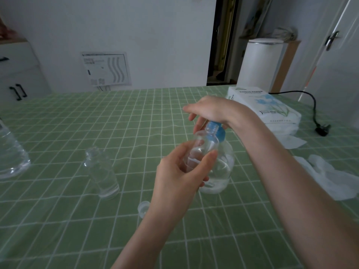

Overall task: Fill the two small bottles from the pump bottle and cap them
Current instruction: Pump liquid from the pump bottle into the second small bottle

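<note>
Centre frame, the left hand [178, 177] grips a clear small bottle [202, 144], its open neck at the blue pump head [217, 131]; it perhaps holds a little liquid. The right hand [211, 109] presses the head with loose fingers, hiding the pump bottle [223, 167] top. A second small bottle [102, 171] stands uncapped centre-left, a clear cap [142, 207] below it, a tissue pack [268, 107] upper right.

Your table [58, 239] wears a green cloth with a white grid. The pump bottle [223, 167] stands on it right of centre, and an uncapped small bottle [102, 171] stands to its left. A clear cap [142, 207] lies nearer you, between them. A large clear bottle [9, 152] sits at the left edge. On the right lie a tissue pack [272, 107], loose tissues [328, 175] and a black plug [323, 130].
</note>
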A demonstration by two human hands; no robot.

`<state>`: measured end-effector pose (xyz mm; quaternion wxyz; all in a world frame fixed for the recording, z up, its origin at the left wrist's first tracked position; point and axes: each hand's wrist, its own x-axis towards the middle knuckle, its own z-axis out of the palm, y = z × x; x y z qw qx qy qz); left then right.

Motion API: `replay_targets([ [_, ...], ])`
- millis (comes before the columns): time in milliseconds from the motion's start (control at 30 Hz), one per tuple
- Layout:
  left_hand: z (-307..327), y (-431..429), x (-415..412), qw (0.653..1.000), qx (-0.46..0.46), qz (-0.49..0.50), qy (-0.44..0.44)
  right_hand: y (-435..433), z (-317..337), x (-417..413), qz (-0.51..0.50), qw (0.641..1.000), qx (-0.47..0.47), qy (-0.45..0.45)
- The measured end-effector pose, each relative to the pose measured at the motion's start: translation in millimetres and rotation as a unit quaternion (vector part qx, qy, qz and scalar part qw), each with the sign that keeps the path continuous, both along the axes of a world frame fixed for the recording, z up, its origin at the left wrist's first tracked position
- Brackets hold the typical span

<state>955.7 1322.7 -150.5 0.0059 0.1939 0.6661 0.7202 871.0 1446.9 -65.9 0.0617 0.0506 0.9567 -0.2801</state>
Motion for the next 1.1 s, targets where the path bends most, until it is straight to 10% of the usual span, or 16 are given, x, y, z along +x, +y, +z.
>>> replay_targets([
  [1100,-3.8,-0.4,-0.8,1.0,-0.008,-0.001,0.002,0.6,-8.8,-1.9,-0.005,1.0,-0.012,-0.002],
])
